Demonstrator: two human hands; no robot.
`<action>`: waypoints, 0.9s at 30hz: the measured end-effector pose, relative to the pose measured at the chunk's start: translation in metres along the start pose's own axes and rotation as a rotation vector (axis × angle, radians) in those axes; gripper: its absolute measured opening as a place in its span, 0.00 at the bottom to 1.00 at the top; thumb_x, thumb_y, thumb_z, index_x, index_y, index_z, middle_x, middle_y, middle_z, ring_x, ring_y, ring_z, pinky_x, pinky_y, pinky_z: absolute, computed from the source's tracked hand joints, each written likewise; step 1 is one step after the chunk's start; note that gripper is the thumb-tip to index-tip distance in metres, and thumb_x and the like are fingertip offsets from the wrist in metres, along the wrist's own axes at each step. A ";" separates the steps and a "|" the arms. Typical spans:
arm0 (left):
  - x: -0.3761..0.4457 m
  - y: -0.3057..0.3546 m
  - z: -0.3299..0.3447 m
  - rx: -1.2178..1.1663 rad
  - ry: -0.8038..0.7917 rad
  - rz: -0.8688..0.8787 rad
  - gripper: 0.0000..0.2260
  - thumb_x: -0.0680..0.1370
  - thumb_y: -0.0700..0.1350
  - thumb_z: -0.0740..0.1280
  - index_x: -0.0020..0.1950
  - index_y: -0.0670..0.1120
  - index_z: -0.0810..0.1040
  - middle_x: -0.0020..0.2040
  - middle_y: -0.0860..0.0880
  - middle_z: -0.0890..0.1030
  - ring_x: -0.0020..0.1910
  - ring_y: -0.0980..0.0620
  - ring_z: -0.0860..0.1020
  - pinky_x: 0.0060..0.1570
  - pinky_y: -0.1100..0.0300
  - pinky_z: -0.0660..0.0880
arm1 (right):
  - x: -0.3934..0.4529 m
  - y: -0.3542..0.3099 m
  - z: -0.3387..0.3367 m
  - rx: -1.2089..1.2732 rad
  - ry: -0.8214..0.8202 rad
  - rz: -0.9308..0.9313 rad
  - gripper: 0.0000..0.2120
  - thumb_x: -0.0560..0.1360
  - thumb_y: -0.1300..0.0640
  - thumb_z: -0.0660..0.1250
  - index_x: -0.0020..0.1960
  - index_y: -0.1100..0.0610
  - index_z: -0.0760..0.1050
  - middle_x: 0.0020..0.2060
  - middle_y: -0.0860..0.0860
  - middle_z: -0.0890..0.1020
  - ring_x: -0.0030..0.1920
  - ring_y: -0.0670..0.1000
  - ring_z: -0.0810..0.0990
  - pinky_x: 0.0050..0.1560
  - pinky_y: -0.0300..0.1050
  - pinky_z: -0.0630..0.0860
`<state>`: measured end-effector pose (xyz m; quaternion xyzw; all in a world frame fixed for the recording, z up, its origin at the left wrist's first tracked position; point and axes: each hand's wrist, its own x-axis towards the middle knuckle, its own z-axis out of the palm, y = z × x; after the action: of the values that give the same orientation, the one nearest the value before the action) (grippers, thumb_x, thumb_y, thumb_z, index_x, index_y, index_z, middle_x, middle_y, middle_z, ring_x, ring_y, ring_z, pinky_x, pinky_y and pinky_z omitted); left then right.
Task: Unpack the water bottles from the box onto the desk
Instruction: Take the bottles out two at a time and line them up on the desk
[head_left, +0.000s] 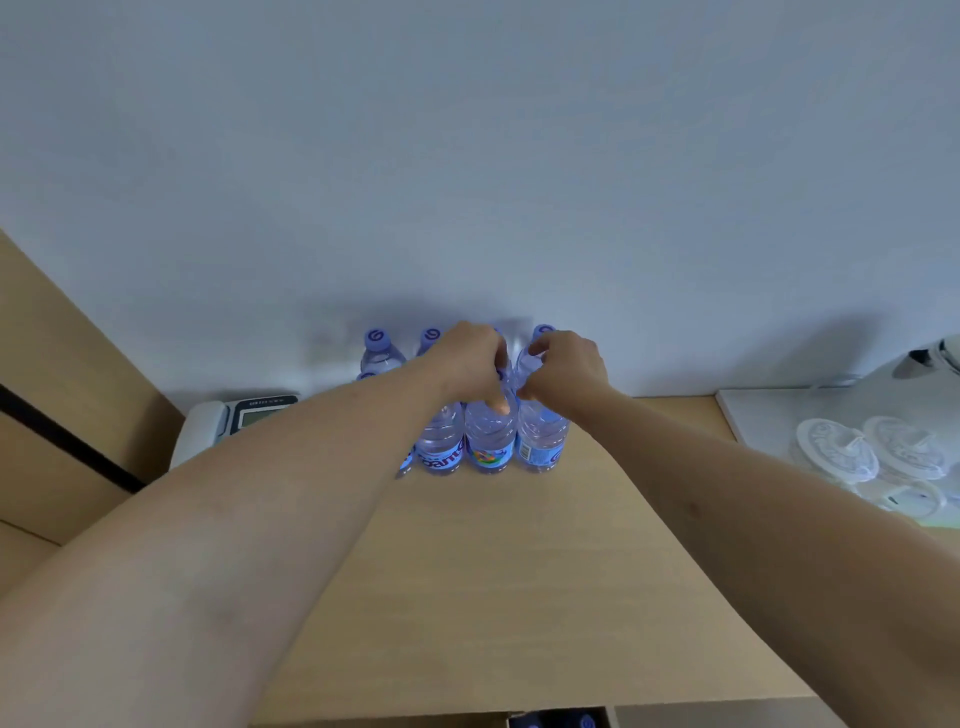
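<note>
Several clear water bottles with blue caps and blue labels stand in rows on the wooden desk (519, 571) by the wall. My left hand (470, 366) grips the neck of a front middle bottle (491, 439), thumb on its shoulder. My right hand (566, 369) curls round the top of the front right bottle (540, 441). More bottles (379, 348) stand behind, partly hidden by my hands. The cardboard box (561, 719) shows at the bottom edge, with blue caps visible inside.
A desk phone (234, 421) sits at the left by a wooden side panel (62, 415). A white board (779, 415) at the right carries clear plastic lids (872, 452). A white appliance (935, 353) stands at the far right.
</note>
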<state>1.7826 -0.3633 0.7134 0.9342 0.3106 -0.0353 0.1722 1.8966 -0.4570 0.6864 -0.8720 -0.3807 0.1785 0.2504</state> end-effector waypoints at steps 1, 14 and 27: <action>-0.003 -0.003 -0.007 -0.012 0.062 -0.006 0.21 0.64 0.48 0.81 0.53 0.46 0.81 0.49 0.48 0.83 0.49 0.48 0.79 0.47 0.58 0.75 | 0.000 -0.009 0.000 -0.013 0.034 -0.033 0.22 0.65 0.59 0.74 0.58 0.51 0.78 0.52 0.50 0.82 0.53 0.54 0.79 0.53 0.48 0.78; -0.052 -0.105 -0.005 0.030 0.126 -0.368 0.11 0.67 0.49 0.75 0.37 0.48 0.75 0.37 0.49 0.76 0.43 0.44 0.78 0.37 0.60 0.69 | -0.012 -0.077 0.069 -0.370 -0.020 -0.381 0.07 0.70 0.49 0.66 0.38 0.51 0.71 0.34 0.49 0.74 0.41 0.55 0.75 0.41 0.44 0.65; -0.045 -0.112 -0.008 0.102 0.152 -0.320 0.09 0.68 0.43 0.74 0.47 0.42 0.83 0.38 0.48 0.78 0.42 0.46 0.75 0.37 0.59 0.69 | -0.005 -0.087 0.067 -0.338 -0.109 -0.445 0.14 0.72 0.60 0.63 0.54 0.51 0.81 0.48 0.57 0.81 0.47 0.59 0.79 0.40 0.43 0.69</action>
<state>1.6794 -0.3020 0.6949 0.8804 0.4650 -0.0075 0.0927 1.8092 -0.3899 0.6823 -0.7856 -0.6000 0.0999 0.1138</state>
